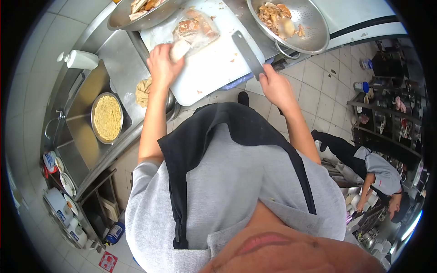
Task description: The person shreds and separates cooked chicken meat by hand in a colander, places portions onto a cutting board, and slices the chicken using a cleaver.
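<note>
My left hand (165, 63) is closed around a pale, whitish piece (180, 50) at the left part of the white cutting board (205, 77). Just beyond it a clear plastic bag (207, 34) lies on the board, with brownish meat (187, 27) in or under it. In my right hand (272, 82) is the handle of a wide-bladed knife (247, 52); its blade lies over the board's right edge, pointing away from me. Small scraps are scattered on the board.
A perforated metal bowl (314, 29) with meat pieces stands at the upper right, another metal bowl (157, 18) at the upper left. A round pan of yellowish food (108, 118) sits in the sink (79, 132). A crumpled cloth (143, 92) lies near my left forearm. Another person (380, 170) bends at the right.
</note>
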Action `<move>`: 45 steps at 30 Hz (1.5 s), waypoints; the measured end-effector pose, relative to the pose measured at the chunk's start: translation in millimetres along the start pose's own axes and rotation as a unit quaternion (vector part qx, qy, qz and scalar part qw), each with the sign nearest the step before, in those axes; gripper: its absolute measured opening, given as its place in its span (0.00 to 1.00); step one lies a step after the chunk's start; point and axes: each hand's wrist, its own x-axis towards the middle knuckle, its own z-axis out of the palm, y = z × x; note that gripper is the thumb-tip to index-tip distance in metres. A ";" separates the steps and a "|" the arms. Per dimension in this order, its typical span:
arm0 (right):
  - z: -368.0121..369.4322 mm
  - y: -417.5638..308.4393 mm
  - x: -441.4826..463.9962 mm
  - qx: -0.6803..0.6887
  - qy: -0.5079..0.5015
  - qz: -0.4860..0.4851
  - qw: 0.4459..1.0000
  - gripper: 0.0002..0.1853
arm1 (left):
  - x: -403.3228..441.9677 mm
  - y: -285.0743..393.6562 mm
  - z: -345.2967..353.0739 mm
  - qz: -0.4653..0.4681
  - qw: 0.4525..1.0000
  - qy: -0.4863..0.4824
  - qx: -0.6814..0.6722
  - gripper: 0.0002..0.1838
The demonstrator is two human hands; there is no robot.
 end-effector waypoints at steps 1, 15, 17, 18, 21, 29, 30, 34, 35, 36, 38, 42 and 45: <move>-0.4 -8.2 5.8 0.004 -0.017 -0.009 1.000 0.14 | -8.7 4.5 -3.4 0.024 0.999 -0.021 -0.012 0.27; 11.7 -58.2 100.6 -0.132 -0.093 -0.140 0.977 0.15 | 70.7 30.4 2.7 0.030 0.915 -0.378 0.141 0.38; 10.4 -57.8 108.1 -0.137 -0.091 -0.140 0.976 0.15 | 76.1 34.6 6.9 0.023 0.922 -0.370 0.116 0.40; 10.5 -57.1 112.6 -0.142 -0.082 -0.121 0.979 0.16 | 77.4 30.8 14.0 0.025 0.922 -0.369 0.116 0.40; 11.1 -47.6 123.9 -0.147 -0.063 -0.082 0.984 0.18 | 73.3 14.0 36.6 -0.042 0.963 -0.264 -0.032 0.39; 22.3 -34.6 130.4 -0.137 -0.071 -0.058 0.986 0.21 | 23.9 -10.2 27.8 -0.214 0.782 -0.060 -0.582 0.24; 21.2 -35.7 130.9 -0.142 -0.072 -0.058 0.985 0.21 | 14.4 -10.2 19.6 -0.221 0.741 -0.032 -0.633 0.24; 10.7 -42.7 125.1 -0.157 -0.073 -0.067 0.983 0.20 | -27.0 -3.8 4.2 -0.318 0.800 -0.092 -0.500 0.23; 10.9 -42.9 118.8 -0.141 -0.050 -0.071 0.986 0.17 | -37.8 -10.5 9.1 -0.271 0.861 -0.155 -0.402 0.29; 9.6 -43.5 110.6 -0.140 -0.059 -0.068 0.986 0.17 | -43.5 -6.4 2.8 -0.278 0.858 -0.160 -0.401 0.29; 5.9 -45.8 93.1 -0.075 -0.029 -0.096 0.992 0.15 | -46.3 9.1 -17.5 -0.073 0.995 -0.040 -0.057 0.36; 8.6 -53.6 60.7 -0.028 -0.034 -0.123 0.991 0.14 | -40.0 -19.1 -16.0 0.083 0.981 -0.093 -0.152 0.41; 15.3 -57.0 44.1 -0.026 -0.064 -0.106 0.992 0.14 | -35.2 -22.8 -19.9 0.031 0.979 -0.137 -0.148 0.44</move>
